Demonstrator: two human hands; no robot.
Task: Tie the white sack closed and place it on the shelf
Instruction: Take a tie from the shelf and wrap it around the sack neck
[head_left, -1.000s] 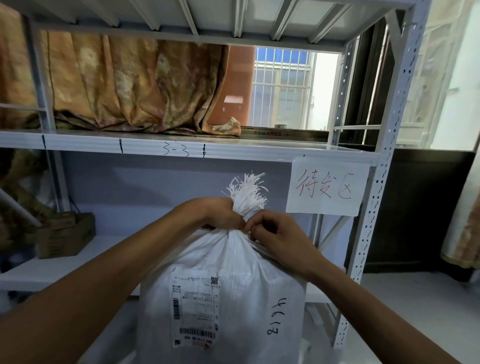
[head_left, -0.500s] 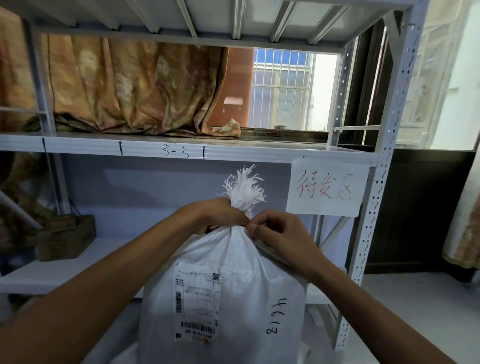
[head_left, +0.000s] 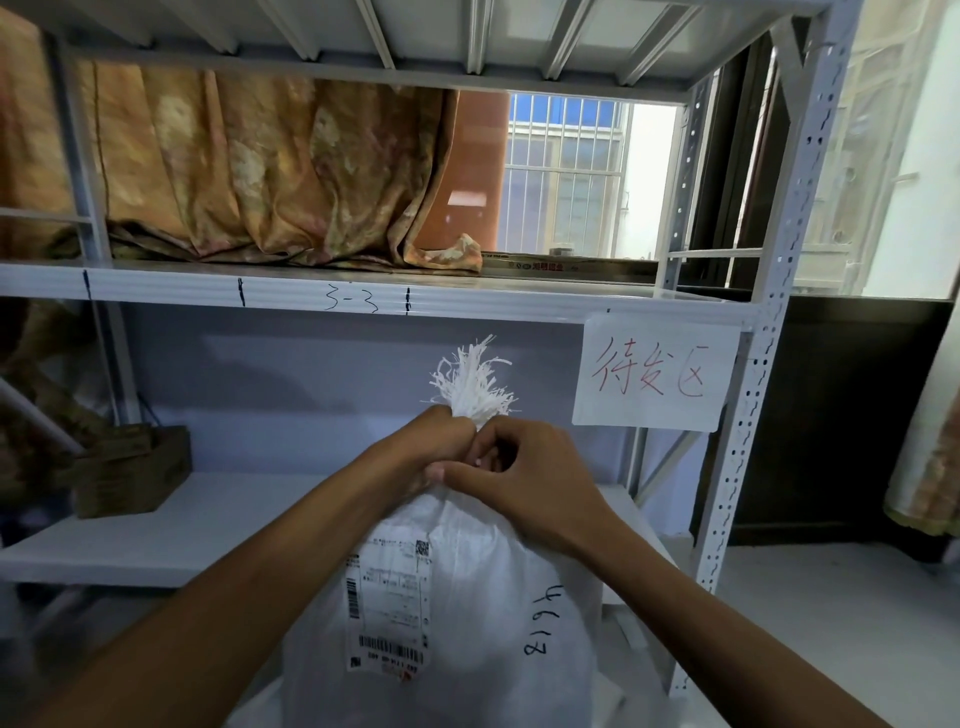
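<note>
A white woven sack (head_left: 467, 623) stands upright in front of me, with a shipping label and black handwritten digits on its side. Its mouth is gathered into a neck, and a frayed white tuft (head_left: 472, 382) sticks up above my fists. My left hand (head_left: 423, 452) is clenched around the neck from the left. My right hand (head_left: 524, 467) pinches the neck from the right, touching the left hand. Whether a tie or string is there is hidden by my fingers. The white metal shelf (head_left: 218, 530) lies just behind the sack.
A small cardboard box (head_left: 130, 470) sits at the left of the lower shelf board. An orange patterned curtain (head_left: 260, 171) drapes onto the upper board, marked "3-3". A paper sign with red writing (head_left: 654, 371) hangs at the right. The perforated upright (head_left: 748, 415) stands right.
My right hand has curled in closer over the neck and both fists have slid slightly lower on it. The sack stays in the same spot.
</note>
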